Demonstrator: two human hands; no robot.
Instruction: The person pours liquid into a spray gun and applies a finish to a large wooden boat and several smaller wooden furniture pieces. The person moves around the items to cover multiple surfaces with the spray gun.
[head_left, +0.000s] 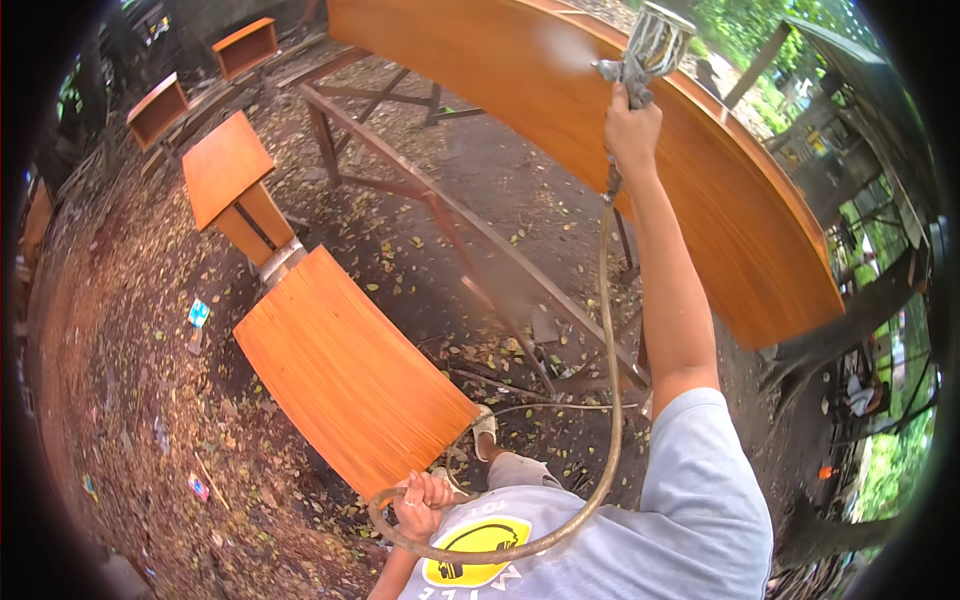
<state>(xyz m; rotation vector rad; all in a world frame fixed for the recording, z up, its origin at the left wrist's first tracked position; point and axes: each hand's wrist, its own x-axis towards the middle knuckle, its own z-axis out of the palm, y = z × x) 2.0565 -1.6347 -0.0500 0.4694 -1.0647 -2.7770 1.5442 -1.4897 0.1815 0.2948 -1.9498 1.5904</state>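
Observation:
With my right arm stretched far forward, my right hand [634,128] is closed around the grip of a spray gun [634,76]. A paint-streaked cup tops the gun, and a pale mist leaves its nozzle toward the left. The gun is over a long orange-brown wooden panel [720,210], whose surface looks smooth. From the gun's handle an air hose [610,320] hangs down and loops in front of my body. My left hand [422,502], low by my waist, is closed on the looped hose, next to the near end of a second wooden panel [355,370].
A wooden trestle frame [440,200] stands between the two panels. Farther left are a small board [228,168] on a stand and two open wooden boxes [158,110]. Fallen leaves and litter cover the dirt ground. A tree trunk [850,335] is at the right.

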